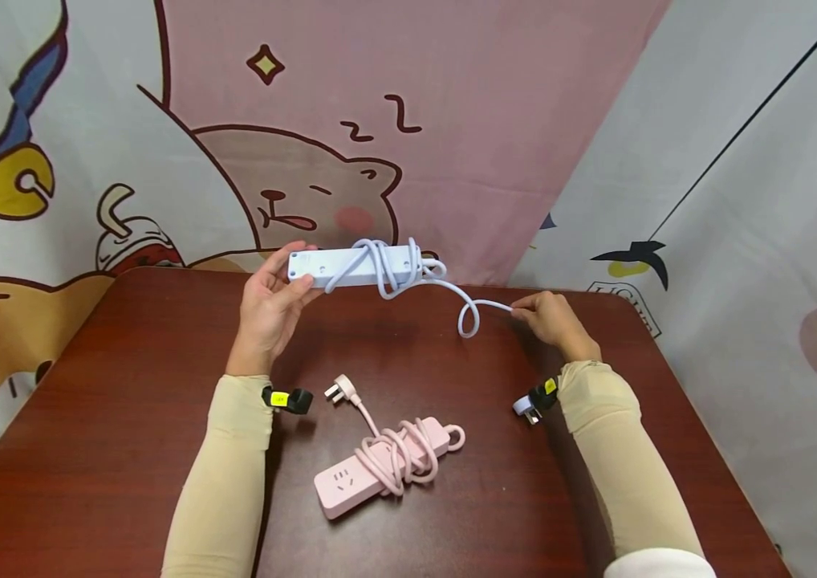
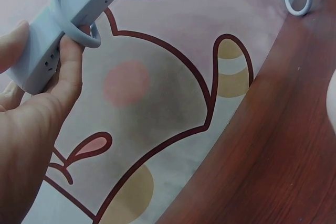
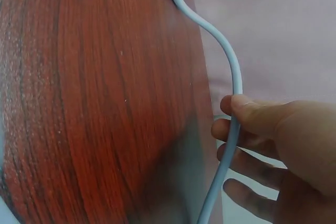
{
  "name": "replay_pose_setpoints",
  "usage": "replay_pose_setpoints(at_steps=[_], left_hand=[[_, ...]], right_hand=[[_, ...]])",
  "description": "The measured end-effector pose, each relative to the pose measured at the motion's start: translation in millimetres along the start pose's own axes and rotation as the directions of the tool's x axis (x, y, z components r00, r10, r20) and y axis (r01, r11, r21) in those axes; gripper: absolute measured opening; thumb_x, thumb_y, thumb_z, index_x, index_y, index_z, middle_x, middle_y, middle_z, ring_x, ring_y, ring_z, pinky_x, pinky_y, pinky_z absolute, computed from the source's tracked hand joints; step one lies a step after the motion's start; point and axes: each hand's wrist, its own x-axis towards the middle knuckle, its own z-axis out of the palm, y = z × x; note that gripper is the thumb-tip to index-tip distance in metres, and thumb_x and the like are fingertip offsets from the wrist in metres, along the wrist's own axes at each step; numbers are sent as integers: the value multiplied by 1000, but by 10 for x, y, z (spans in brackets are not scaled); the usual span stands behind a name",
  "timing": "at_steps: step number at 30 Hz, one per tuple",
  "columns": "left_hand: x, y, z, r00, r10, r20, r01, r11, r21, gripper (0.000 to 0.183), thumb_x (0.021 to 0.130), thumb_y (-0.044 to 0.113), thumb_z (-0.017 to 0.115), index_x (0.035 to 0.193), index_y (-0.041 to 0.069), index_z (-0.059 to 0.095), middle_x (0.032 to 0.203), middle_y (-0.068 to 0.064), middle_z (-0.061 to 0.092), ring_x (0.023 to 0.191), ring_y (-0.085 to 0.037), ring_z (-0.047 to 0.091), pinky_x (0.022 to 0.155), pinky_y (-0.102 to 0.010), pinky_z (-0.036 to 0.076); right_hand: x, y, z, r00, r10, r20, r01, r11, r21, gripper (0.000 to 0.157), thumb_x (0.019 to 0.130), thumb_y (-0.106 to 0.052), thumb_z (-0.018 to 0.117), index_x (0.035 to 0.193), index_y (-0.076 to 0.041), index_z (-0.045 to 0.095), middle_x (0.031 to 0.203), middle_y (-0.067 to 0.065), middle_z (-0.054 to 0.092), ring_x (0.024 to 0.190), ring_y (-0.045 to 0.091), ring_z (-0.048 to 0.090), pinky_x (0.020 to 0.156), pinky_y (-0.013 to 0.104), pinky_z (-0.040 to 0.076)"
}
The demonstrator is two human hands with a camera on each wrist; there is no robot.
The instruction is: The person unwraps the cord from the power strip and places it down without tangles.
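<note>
A light blue power strip (image 1: pixel 351 268) is held up above the far side of the table by my left hand (image 1: pixel 271 301), which grips its left end between thumb and fingers. Loops of its own cord (image 1: pixel 382 269) wrap its right half. From there the cord runs right through a small hanging loop to my right hand (image 1: pixel 553 319), whose thumb and forefinger pinch it, as the right wrist view also shows at the cord (image 3: pixel 234 72). The blue plug (image 1: pixel 526 408) hangs below, beside the right wrist. In the left wrist view, fingers curl around the strip (image 2: pixel 79 14).
Nearer the front of the brown table (image 1: pixel 163 449) lies a pink power strip (image 1: pixel 351 482) with its cord wound round it. Its plug (image 1: pixel 340 389) points left. A curtain (image 1: pixel 488 120) with cartoon prints hangs behind the table. Both wrists wear small black cameras (image 1: pixel 298 400).
</note>
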Motion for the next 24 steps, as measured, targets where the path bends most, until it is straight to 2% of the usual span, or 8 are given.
replay_pose_setpoints(at_steps=[3,5,8,12,16,20,24], left_hand=[[-3,9,7,1000,-8,1,8,1000,7,52,96,-13,56,145,-11,37,133,-13,59,108,-16,66,90,-31,62],[-7,15,12,1000,-12,4,12,1000,8,51,96,-13,56,144,-9,40,134,-14,58,108,-17,65,90,-31,62],[-9,19,22,1000,-22,8,22,1000,18,49,96,-12,57,143,-6,44,135,-14,57,108,-17,65,90,-31,62],[-1,19,27,999,-31,20,30,999,39,46,96,-10,59,140,0,50,135,-12,58,110,-18,64,91,-31,61],[3,20,25,999,-31,22,30,999,42,43,96,-9,60,136,5,54,135,-13,58,109,-18,64,90,-31,61],[-4,25,17,999,-32,19,31,999,42,46,96,-10,60,140,-1,49,135,-12,58,109,-18,64,90,-31,62],[-12,29,9,999,-39,20,38,998,49,50,96,-9,60,143,-3,45,133,-9,60,110,-18,63,90,-31,61]], right_hand=[[-5,-9,-6,999,5,46,-4,1000,-18,28,101,-19,64,123,-3,73,110,18,76,94,28,64,82,44,52],[-11,-14,-23,996,8,86,-5,999,-34,31,101,-19,64,127,-3,70,112,18,76,94,28,63,83,44,51],[-22,-39,-73,990,9,143,-2,999,-52,37,102,-21,62,133,-2,66,120,20,73,103,32,64,90,50,52],[-25,-106,-157,986,8,167,1,999,-50,41,102,-21,60,138,-1,61,133,23,67,118,39,62,101,57,49],[-25,-252,-234,986,-30,165,34,999,-24,44,104,-23,57,142,0,56,140,26,61,129,44,57,109,60,45],[-26,-468,-295,986,-100,132,90,993,83,46,105,-27,56,143,-2,56,142,24,60,134,41,55,112,59,44],[-29,-708,-342,984,-160,76,144,972,187,44,105,-31,58,140,-4,60,141,20,62,133,35,56,111,55,45]])
